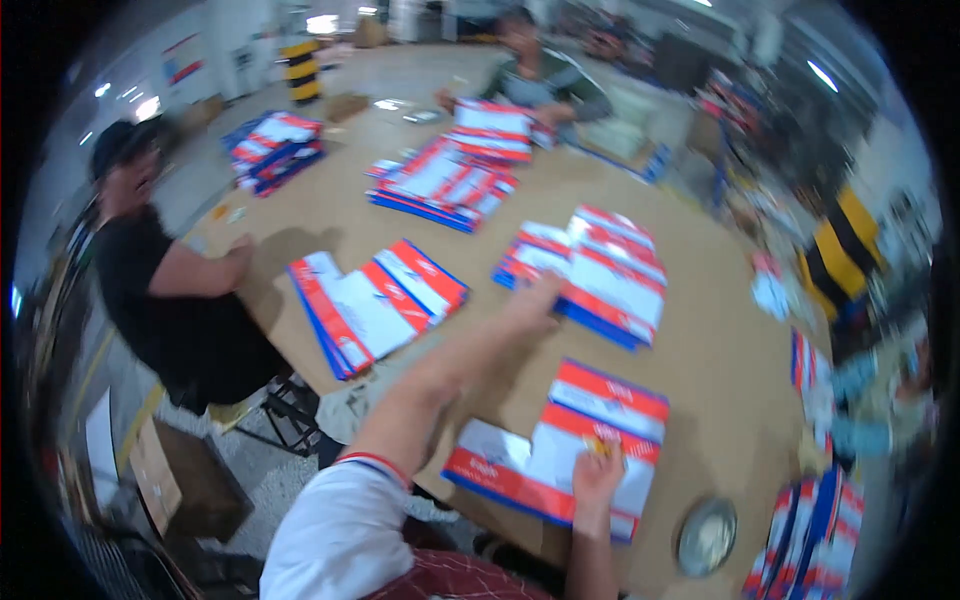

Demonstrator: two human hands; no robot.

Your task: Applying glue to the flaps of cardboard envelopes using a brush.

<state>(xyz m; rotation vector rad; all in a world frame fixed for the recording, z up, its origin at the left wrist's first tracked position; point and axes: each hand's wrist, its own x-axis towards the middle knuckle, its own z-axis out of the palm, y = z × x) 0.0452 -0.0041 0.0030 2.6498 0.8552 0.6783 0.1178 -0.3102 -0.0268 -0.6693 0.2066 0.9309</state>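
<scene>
The left hand (535, 297) reaches out, fingers flat, onto a stack of red, white and blue flat envelopes (600, 275) mid-table (720, 370). The right hand (597, 472) presses flat, fingers spread, on a nearer envelope stack (560, 450) beside a round metal tin (707, 537).

The counter (700, 340) runs from the wearer away to the far end. Nearest the wearer lies a flat envelope stack (560, 450), with the right hand (597, 472) resting on it. To its right, near the counter's edge, sits a round tin (707, 536), and right of that another pile (815, 535) lies at the edge. The left hand (528, 300) reaches forward to the middle stack (600, 272), which lies behind the near one. Left of it lies a fanned stack (375, 300), in front of a seated person (165, 290). Farther back lie more stacks (445, 180), and another person (545, 75) sits behind them at the far end.
</scene>
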